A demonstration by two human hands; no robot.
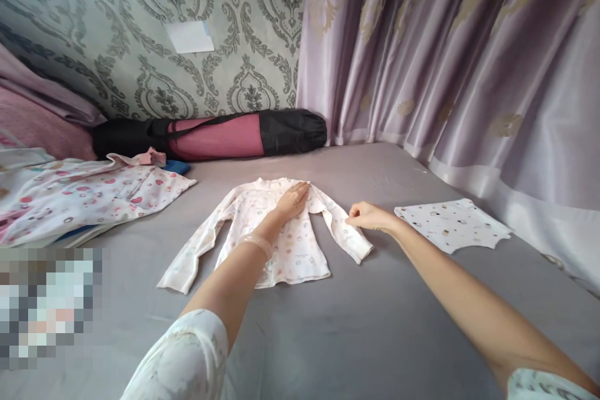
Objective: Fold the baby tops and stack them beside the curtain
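Note:
A small white long-sleeved shirt with a pale print lies flat on the grey bed sheet, collar away from me and both sleeves spread outward. My left hand rests flat on it near the right shoulder, fingers stretched out. That forearm, with a clear bangle on the wrist, covers part of the shirt's middle. At the outer edge of the right sleeve, my right hand pinches the fabric between thumb and fingers. Further right lies a white printed garment, spread flat and apart from the shirt.
Several printed clothes are heaped at the left. A black and pink mat bag lies along the patterned wall. Lilac curtains hang down the right side of the grey bed. A blurred patch covers the lower left.

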